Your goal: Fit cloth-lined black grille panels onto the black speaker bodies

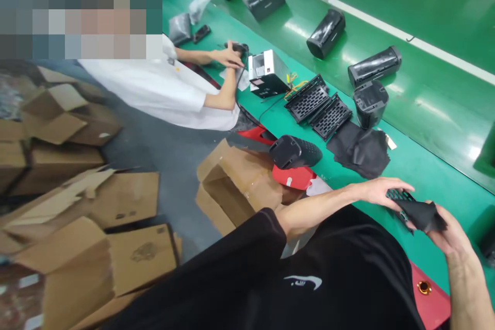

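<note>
Left hand [386, 191] and right hand [444, 232] close together above the edge of a green bench [433, 160], mesh grille [399, 196] and black fabric [423, 216] held between them, left fingers hooked over the grille's edge, right fingers curled around the fabric from below. Just beneath the right hand, a red panel [429, 304] with a brass fitting [424, 287]. Under the left forearm, an open carton [235, 188] in the way between body and bench, with a red piece [290, 176] beside it. Farther along the bench, a black housing [294, 152], two more grilles [317, 105], a pile of black sheets [358, 149], an upright shell [370, 103] and a silver box [268, 73] trailing a cable [263, 108]. Across the bench, a co-worker in a white shirt [154, 90], both hands [232, 56] on a small black part [242, 49]. Beyond, a row of black cylinders [326, 33] along a green surface. On the gray floor at left, heaps of flattened cartons [96, 206].
</note>
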The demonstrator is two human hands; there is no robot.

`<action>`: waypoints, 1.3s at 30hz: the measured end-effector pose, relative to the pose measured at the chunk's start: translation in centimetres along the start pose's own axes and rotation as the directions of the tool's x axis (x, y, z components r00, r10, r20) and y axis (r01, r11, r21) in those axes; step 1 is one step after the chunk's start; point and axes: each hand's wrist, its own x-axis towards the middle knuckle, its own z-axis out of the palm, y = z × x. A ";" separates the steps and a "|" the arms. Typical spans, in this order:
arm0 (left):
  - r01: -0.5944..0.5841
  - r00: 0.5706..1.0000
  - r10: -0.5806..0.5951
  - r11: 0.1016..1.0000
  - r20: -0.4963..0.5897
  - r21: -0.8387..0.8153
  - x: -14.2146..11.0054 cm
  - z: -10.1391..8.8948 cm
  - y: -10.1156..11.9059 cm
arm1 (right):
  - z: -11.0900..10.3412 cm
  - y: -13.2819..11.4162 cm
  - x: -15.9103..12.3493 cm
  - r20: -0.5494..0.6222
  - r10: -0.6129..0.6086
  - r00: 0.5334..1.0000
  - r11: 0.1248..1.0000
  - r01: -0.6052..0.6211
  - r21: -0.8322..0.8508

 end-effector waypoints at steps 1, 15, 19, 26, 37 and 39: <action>0.046 0.999 -0.044 0.997 0.032 -0.068 0.3 0.7 -0.5 | 0.3 0.2 -0.3 0.043 0.075 0.996 0.996 -0.077 0.042; 0.454 0.885 -0.462 0.883 -0.056 -0.118 1.0 3.5 -5.0 | 2.0 7.5 -1.4 -0.161 0.176 0.971 0.938 -0.116 0.327; 0.602 0.733 -0.678 0.687 -0.060 -0.406 1.3 3.7 -5.1 | 2.6 8.8 -0.8 -0.179 0.172 0.969 0.960 -0.124 0.251; 0.729 0.608 -0.794 0.548 0.019 -0.410 2.2 3.0 -5.7 | 0.5 9.9 0.7 -0.364 0.124 0.923 0.966 -0.197 -0.169; 0.317 0.948 -0.172 0.586 -0.267 0.746 1.8 2.0 -4.7 | -0.8 11.1 -0.3 -0.629 -0.151 0.762 0.825 -0.253 -0.505; 0.152 0.988 -0.088 0.453 -0.126 0.879 2.9 2.2 -5.2 | -0.6 11.3 0.1 -0.611 -0.185 0.770 0.824 -0.217 -0.523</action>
